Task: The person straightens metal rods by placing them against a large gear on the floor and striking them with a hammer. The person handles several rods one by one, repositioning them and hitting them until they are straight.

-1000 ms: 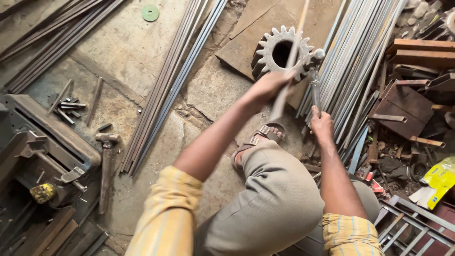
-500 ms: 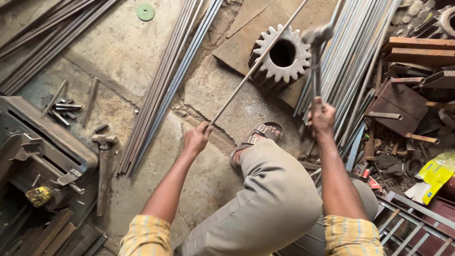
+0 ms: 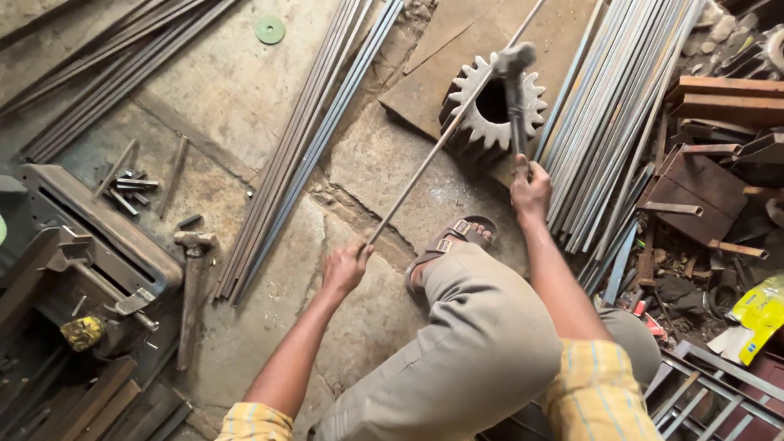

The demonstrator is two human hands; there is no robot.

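The left hand [image 3: 346, 266], closed around the long thin steel rod [image 3: 447, 135], has slid down from the large toothed steel gear [image 3: 493, 110] to the rod's lower end at frame centre; the right hand [image 3: 531, 188] still grips the upright grey metal hammer [image 3: 514, 94], head over the gear.

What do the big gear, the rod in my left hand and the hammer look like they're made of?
Gear: likely cast steel or iron, dull grey, worn teeth. Rod: thin bare metal, probably steel, slight sheen. Hammer: grey metal head and handle, matte.
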